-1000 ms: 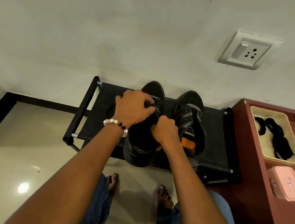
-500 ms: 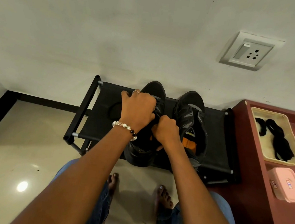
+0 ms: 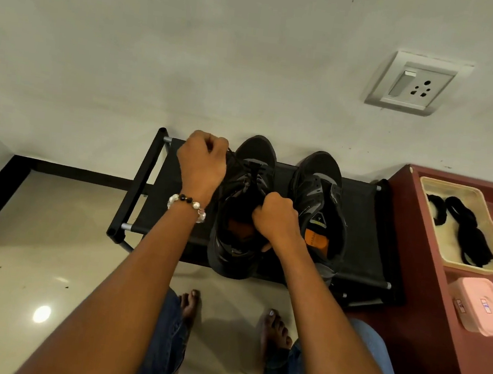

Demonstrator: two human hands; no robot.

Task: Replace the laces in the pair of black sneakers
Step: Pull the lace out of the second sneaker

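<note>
Two black sneakers stood side by side on the black shoe rack (image 3: 363, 213) at frame centre, toes toward the wall, long axes running bottom-to-top of the frame. Left hand (image 3: 203, 163) sat just left of the left sneaker (image 3: 243, 211), fingers curled into a pinch on the black lace (image 3: 236, 158), which ran taut from the fist rightward and down into the upper eyelets. So the lace lay to the right of those fingers, roughly across the shoe's long axis; my read is the pull-out direction was up and left in frame, away from the eyelets. Right hand (image 3: 275, 218) was curled tight at the collar and tongue of the same shoe, apparently bracing it; exact fingertip contact was hidden under the knuckles. Right sneaker (image 3: 318, 208) was untouched, just right of that hand, and appeared to carry no lace, though dark-on-dark made that unsure. Spare black laces (image 3: 463, 229) lay in the cream tray (image 3: 425, 185) on the maroon table at right edge, well apart from both hands, nearer the right one. Judgement: unlacing the first shoe was underway.
</note>
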